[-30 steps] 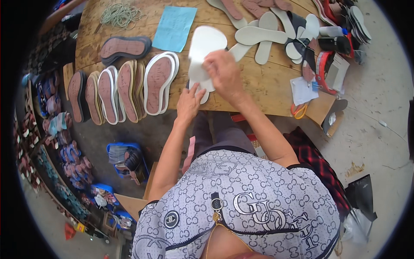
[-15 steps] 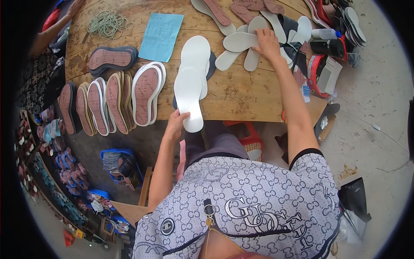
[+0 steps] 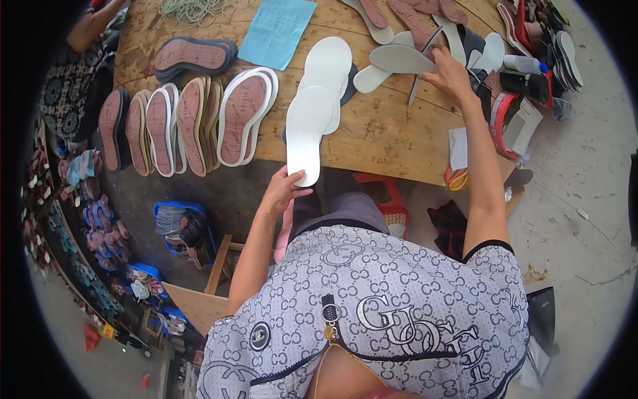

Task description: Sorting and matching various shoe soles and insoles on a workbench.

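Note:
My left hand (image 3: 286, 191) pinches the heel end of a white insole (image 3: 307, 133), thumb on top, at the table's front edge. Under that insole lie another white insole (image 3: 330, 60) and a dark one (image 3: 349, 84), partly covered. At the right, my right hand (image 3: 452, 76) is closed on pale grey insoles (image 3: 401, 59) lifted off the table. One lies nearly level and another is turned edge-on; how many it grips I cannot tell. Beneath them a further pale insole (image 3: 369, 78) rests on the wood.
Several pairs of pink-topped soles (image 3: 242, 126) stand in a row at the table's left. Behind them are a blue paper (image 3: 278, 30) and tangled cord (image 3: 193, 9). A bottle (image 3: 524, 64), a red tape roll (image 3: 500, 120) and scissors (image 3: 456, 178) lie right. Another person's arm (image 3: 96, 26) shows far left.
My right hand has picked up pale insoles from the spread pile and tilted them, one now edge-on. My left hand still grips the white insole. The whole view has shifted slightly.

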The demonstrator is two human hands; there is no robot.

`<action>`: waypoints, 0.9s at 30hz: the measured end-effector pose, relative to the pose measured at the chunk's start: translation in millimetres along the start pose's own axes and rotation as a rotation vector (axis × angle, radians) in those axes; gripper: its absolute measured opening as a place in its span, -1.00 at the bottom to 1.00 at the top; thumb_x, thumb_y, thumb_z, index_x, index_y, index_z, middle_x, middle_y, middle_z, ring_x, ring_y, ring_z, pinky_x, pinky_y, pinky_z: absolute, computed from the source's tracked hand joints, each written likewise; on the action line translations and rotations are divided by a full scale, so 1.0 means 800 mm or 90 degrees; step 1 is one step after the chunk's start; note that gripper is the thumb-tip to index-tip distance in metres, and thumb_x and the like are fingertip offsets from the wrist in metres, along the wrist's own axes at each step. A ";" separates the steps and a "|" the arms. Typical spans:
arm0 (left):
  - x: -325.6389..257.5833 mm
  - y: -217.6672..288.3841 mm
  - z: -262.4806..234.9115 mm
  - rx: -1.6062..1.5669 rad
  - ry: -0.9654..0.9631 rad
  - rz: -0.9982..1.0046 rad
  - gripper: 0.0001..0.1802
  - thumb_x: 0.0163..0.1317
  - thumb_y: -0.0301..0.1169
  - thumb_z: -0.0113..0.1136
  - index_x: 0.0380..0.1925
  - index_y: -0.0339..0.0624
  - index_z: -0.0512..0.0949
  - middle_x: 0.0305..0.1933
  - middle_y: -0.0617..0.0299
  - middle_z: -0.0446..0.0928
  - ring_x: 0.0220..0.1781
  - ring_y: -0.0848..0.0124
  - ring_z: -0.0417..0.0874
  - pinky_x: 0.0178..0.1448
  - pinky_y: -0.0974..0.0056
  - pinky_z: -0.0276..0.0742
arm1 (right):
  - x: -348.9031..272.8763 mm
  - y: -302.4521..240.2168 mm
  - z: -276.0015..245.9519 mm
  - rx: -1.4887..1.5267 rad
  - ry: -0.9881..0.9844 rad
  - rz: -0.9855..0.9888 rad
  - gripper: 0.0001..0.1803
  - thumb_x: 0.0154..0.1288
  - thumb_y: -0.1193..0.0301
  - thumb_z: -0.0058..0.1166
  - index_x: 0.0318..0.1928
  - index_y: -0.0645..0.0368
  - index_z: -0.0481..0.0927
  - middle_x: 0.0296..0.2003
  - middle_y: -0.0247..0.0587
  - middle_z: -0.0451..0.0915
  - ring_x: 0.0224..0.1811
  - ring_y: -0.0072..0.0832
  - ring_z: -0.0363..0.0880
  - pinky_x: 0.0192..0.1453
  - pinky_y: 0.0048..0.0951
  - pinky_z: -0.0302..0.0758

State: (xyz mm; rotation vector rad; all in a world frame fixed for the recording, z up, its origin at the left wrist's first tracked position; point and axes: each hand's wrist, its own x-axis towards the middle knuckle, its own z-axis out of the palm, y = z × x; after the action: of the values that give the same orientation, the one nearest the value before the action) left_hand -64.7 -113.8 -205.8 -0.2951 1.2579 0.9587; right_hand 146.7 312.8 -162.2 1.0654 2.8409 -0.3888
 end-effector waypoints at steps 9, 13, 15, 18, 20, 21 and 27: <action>-0.007 -0.020 -0.008 -0.157 0.038 0.000 -0.68 0.32 -0.44 0.14 0.04 -0.32 0.43 0.01 0.08 0.55 0.01 0.32 0.63 0.00 0.22 0.70 | -0.116 -0.126 0.048 0.468 0.092 0.187 -0.45 0.28 0.31 0.04 0.26 0.10 0.27 -0.17 0.03 0.55 -0.20 -0.16 0.56 -0.10 -0.24 0.46; -0.005 -0.031 -0.013 -0.258 0.015 0.019 -0.66 0.35 -0.47 0.11 0.09 -0.32 0.40 0.07 0.08 0.51 0.13 0.26 0.56 0.18 0.17 0.62 | -0.122 -0.220 0.046 0.808 -0.112 0.293 -0.37 0.36 0.22 -0.04 0.36 0.18 0.17 -0.02 -0.30 0.41 -0.01 -0.53 0.37 0.14 -0.47 0.29; -0.012 -0.029 -0.011 -0.243 -0.019 0.045 -0.64 0.39 -0.43 0.05 0.14 -0.31 0.37 0.12 0.09 0.49 0.16 0.24 0.55 0.27 0.10 0.55 | -0.114 -0.245 0.055 1.055 -0.167 0.262 -0.33 0.37 0.14 -0.04 0.37 0.19 0.16 -0.06 -0.34 0.40 -0.02 -0.55 0.37 0.17 -0.49 0.27; -0.029 -0.016 0.000 -0.346 -0.059 0.056 -0.62 0.45 -0.33 -0.05 0.17 -0.30 0.33 0.17 0.08 0.46 0.21 0.25 0.53 0.34 0.07 0.48 | -0.105 -0.298 0.067 1.237 -0.208 0.251 -0.37 0.31 0.23 0.12 0.29 0.21 0.25 0.02 -0.36 0.46 0.06 -0.59 0.39 0.20 -0.49 0.32; -0.031 -0.019 0.001 -0.341 -0.054 0.069 -0.61 0.48 -0.32 -0.12 0.21 -0.30 0.31 0.20 0.07 0.45 0.23 0.25 0.52 0.33 0.06 0.47 | -0.106 -0.314 0.104 1.172 -0.270 0.215 -0.45 0.29 0.31 0.14 0.23 0.21 0.33 0.03 -0.32 0.50 0.07 -0.58 0.44 0.22 -0.51 0.34; -0.031 -0.020 0.000 -0.342 -0.052 0.079 -0.60 0.49 -0.31 -0.16 0.22 -0.29 0.30 0.21 0.07 0.44 0.23 0.24 0.51 0.33 0.06 0.47 | -0.105 -0.330 0.103 1.202 -0.266 0.209 -0.56 0.28 0.43 0.14 0.14 0.21 0.40 0.02 -0.27 0.56 0.02 -0.55 0.51 0.11 -0.50 0.45; -0.038 -0.023 -0.006 -0.350 -0.081 0.084 -0.59 0.53 -0.27 -0.26 0.21 -0.29 0.29 0.25 0.05 0.41 0.29 0.21 0.46 0.39 -0.02 0.39 | -0.113 -0.344 0.134 1.133 -0.253 0.326 -0.55 0.29 0.47 0.13 0.17 0.17 0.39 -0.04 -0.29 0.61 -0.10 -0.58 0.61 -0.09 -0.51 0.57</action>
State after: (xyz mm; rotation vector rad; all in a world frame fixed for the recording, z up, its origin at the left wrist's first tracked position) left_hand -54.2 -141.8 -185.7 -0.5738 0.8872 1.4113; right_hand 32.7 27.4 -193.6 1.3582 1.1775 -2.7111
